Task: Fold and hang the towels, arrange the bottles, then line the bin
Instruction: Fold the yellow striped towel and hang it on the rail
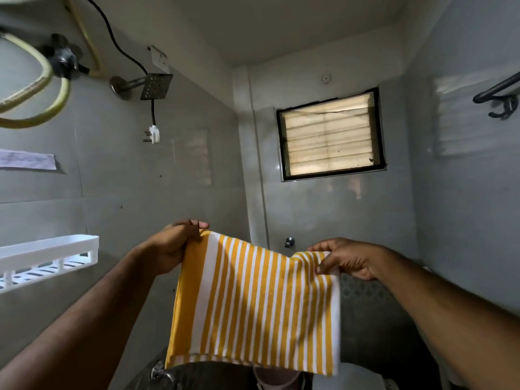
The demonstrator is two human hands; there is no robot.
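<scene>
Head view: both forearms are reaching forward from the bottom edge. Left hand [173, 247] is pinching the upper left corner of the striped towel [253, 302], fingers curled over the hem. Right hand [353, 258] is pinching the upper right corner, thumb and fingers closed on the cloth. Each grip is grasping the towel; neither is released. Towel is hanging in mid-air between the two hands, yellow and white stripes running vertically, top edge sagging slightly, lower hem loose. White shelf [49, 260] is sitting on the left wall, apart from the towel. Shower head [154, 85] and unplugged plug [153, 134] are hanging above it. Louvred window [330, 133] is showing on the far wall. Dark towel rail [498, 94] is mounted on the right wall.
</scene>
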